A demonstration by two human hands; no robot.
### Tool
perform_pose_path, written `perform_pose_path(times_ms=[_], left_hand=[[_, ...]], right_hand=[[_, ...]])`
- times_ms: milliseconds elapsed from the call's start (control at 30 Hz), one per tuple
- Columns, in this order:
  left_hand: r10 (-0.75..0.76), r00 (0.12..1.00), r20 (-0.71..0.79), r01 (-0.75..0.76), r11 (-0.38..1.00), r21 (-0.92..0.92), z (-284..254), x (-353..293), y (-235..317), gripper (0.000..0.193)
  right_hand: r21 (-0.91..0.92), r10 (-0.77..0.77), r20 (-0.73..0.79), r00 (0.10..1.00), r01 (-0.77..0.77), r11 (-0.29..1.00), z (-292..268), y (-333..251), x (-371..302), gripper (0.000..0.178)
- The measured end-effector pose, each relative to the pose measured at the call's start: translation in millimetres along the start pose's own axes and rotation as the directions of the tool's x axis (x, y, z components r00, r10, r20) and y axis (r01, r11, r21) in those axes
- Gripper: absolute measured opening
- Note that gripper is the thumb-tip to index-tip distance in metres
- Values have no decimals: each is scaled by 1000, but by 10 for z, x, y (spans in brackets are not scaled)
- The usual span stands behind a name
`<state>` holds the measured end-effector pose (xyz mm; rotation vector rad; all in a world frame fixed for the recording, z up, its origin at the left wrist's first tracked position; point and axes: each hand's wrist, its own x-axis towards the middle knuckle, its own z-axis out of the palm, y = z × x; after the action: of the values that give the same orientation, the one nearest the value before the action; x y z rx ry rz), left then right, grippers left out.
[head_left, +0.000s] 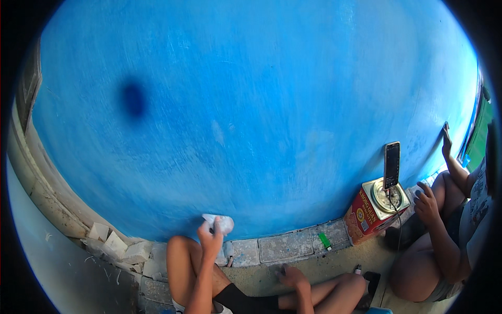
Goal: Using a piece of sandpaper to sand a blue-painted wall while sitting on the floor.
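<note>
My left hand (210, 242) is closed round a white crumpled thing (225, 224), held beside the foot of the blue wall (261, 157) in front of my raised knee. Whether the white thing is cloth or plastic I cannot make out. A dark bit shows between the fingers. Lower and to the right, my right hand (294, 277) hangs just over the ground beside my folded leg, its fingers curled. Something small and dark seems to sit at its fingertips, too small to name.
Broken white blocks (115, 245) lie at left along the wall. A red biscuit tin (366, 220) carries an upright phone (391, 165) with a cable. Near it lies a small green object (324, 240). At right sits another person (465, 225), one hand at the wall.
</note>
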<state>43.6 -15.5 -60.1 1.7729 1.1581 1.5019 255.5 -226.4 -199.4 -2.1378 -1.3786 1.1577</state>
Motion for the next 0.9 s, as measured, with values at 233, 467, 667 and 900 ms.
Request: perform_pose_path(times_ms=[233,467,667,900], left_hand=[[113,991,78,-120,989,85,74,-98,-86,27],[113,993,-38,-111,992,53,-156,214,7,28],[135,988,76,-150,958,244,-5,-13,-46,26],[9,1000,-17,-10,998,-61,-73,61,-117,33]], right_hand=[[-58,5,-60,998,-8,998,55,2,64,53],[4,-14,-93,996,15,1000,23,28,4,55],[-63,-1,-70,998,-3,998,18,-34,47,52],[-2,2,-77,997,-2,1000,23,6,-33,53]])
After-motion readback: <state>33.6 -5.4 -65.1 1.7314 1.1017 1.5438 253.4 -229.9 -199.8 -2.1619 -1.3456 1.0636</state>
